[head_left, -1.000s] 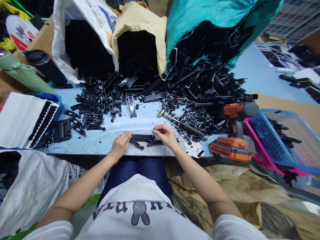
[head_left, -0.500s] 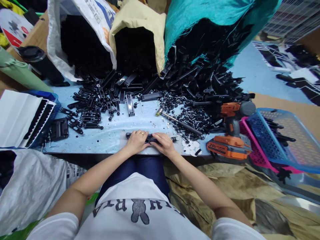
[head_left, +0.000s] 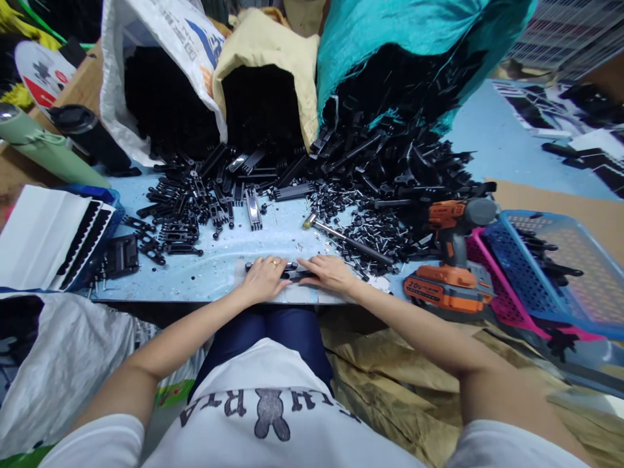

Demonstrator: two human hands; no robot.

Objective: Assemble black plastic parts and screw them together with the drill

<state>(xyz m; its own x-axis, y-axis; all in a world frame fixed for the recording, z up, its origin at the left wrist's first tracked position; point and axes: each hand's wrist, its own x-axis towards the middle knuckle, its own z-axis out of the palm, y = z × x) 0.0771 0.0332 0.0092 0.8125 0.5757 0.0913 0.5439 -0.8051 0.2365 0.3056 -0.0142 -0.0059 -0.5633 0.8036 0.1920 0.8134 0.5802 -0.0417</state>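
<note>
At the front edge of the workbench [head_left: 195, 286], a long black plastic part [head_left: 291, 267] lies crosswise under both hands. My left hand [head_left: 263, 278] is closed over its left portion, fingers on the far side and thumb near the middle. Farther right, my right hand [head_left: 330, 273] grips the other end, thumb toward me and fingers laid along the top. Both hands cover much of the part, so its full shape is hidden. Just beyond them lies a small hammer [head_left: 348, 242], its head toward the left.
An orange cordless drill [head_left: 448, 257] stands to the right, beside a blue basket [head_left: 531, 279]. Black parts [head_left: 180, 208] and screws [head_left: 375, 227] are heaped behind. White [head_left: 112, 97], beige [head_left: 268, 42] and teal [head_left: 390, 26] sacks open toward me. A green bottle [head_left: 53, 149] leans left.
My right hand has shifted slightly right and flattened along the part, with the right elbow swung outward. My left hand stays in nearly the same place. The view has shifted a little.
</note>
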